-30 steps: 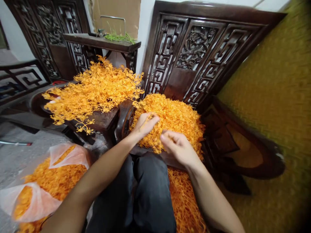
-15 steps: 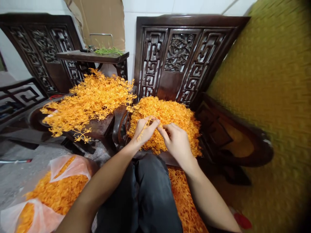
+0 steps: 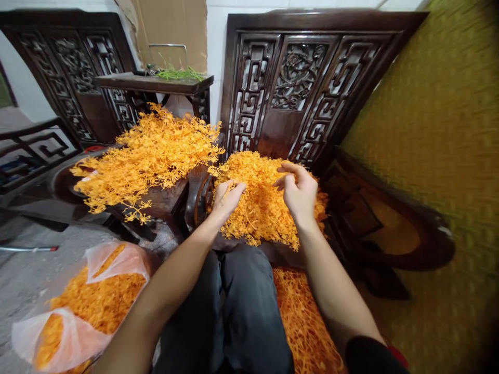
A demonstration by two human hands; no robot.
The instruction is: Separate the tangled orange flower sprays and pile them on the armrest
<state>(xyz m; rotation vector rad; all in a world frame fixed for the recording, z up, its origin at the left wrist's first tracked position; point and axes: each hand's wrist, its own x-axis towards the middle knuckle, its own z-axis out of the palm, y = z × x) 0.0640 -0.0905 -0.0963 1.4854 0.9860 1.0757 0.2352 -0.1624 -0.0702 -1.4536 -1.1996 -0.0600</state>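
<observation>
A heap of small orange plastic-looking pieces [image 3: 261, 208] lies on the dark wooden seat in front of me. Over its left part is my left hand [image 3: 228, 199], its fingers closed on a thin orange sprig that shows between thumb and fingers. My right hand [image 3: 299, 189] is raised above the heap's right side, thumb and fingers apart; nothing can be made out between them. Branched orange sprigs [image 3: 152, 150] form a looser pile to the left, on a dark wooden table beside the seat.
A translucent bag of orange pieces [image 3: 97, 296] sits on the floor at lower left. More orange stems [image 3: 304, 322] lie below the seat, right of my knees. Green stems [image 3: 181, 74] rest on a small raised table [image 3: 152, 83]. A woven yellow mat [image 3: 436, 130] stands at right.
My hands have moved apart; the right has risen and shifted right with its fingers spread, while the left stays near the heap's left side. The view has shifted slightly.
</observation>
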